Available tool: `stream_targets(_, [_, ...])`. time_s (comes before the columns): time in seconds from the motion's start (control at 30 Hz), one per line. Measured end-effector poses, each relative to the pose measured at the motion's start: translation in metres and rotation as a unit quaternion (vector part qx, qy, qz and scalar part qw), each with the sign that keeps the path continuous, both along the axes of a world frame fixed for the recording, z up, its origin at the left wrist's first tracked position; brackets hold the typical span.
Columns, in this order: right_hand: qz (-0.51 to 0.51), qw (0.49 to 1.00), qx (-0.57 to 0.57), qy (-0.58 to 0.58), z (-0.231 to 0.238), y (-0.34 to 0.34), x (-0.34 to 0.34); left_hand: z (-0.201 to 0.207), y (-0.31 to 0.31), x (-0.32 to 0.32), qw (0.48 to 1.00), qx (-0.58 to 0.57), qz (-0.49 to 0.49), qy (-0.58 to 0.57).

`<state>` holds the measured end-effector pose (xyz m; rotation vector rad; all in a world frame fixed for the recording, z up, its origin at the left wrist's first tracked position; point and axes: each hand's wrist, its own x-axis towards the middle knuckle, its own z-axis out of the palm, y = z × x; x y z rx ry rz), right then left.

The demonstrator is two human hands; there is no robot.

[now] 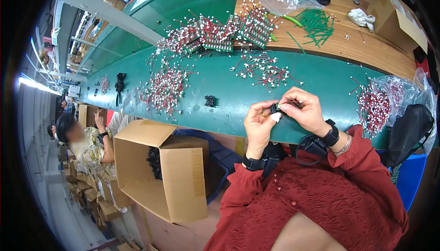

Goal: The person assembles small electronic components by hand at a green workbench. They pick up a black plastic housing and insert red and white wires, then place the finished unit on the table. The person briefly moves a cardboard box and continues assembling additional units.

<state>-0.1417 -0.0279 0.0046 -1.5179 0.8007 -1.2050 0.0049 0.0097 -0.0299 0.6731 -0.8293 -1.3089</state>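
Note:
My left hand (pixel 258 126) pinches a small black plastic part (pixel 274 109) between thumb and fingers, above the near edge of the green table. A white scrap shows at its thumb. My right hand (pixel 304 113) closes its thumb and fingertips on a bit of green board with thin wires, right at the black part. The fingers hide most of how the pieces meet. Beyond my hands lies a loose group of red wires with white connectors (pixel 265 71). To the left, a small cluster of black parts (pixel 210 101) sits on the table.
A large wire heap (pixel 167 86) and stacked wired boards (pixel 215 35) lie further off. Green strips (pixel 316 26) rest on the wooden top. More wires (pixel 373 106) and a plastic bag (pixel 408 90) are at right. An open carton (pixel 183 177) stands lower left; another person (pixel 87 145) sits beyond.

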Motion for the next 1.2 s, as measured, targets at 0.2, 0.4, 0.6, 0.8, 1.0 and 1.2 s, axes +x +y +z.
stream_targets(0.2, [-0.001,1.000,-0.022,0.018,0.0013,0.0006,0.0000,-0.0010,0.0000,0.0008,1.000,-0.010,0.000,0.009])
stream_targets(0.4, [-0.010,0.999,-0.036,0.002,0.0013,0.0000,0.0007,-0.0021,-0.0002,0.0017,1.000,-0.002,0.014,0.019])
stream_targets(0.6, [-0.015,0.998,-0.059,0.031,0.0039,-0.0002,0.0005,-0.0011,0.0000,0.0010,1.000,-0.003,0.009,0.010])
stream_targets(0.8, [-0.009,0.994,-0.089,0.067,0.0047,0.0007,0.0009,-0.0032,0.0009,0.0003,0.999,-0.018,0.032,-0.024])
stream_targets(1.0, [0.008,0.998,-0.018,0.057,-0.0001,-0.0027,-0.0004,-0.0050,0.0023,-0.0007,0.997,-0.025,0.066,-0.033])
stream_targets(1.2, [0.008,0.999,0.036,0.039,-0.0039,0.0020,0.0010,-0.0054,0.0061,-0.0049,0.991,-0.019,0.097,-0.086])
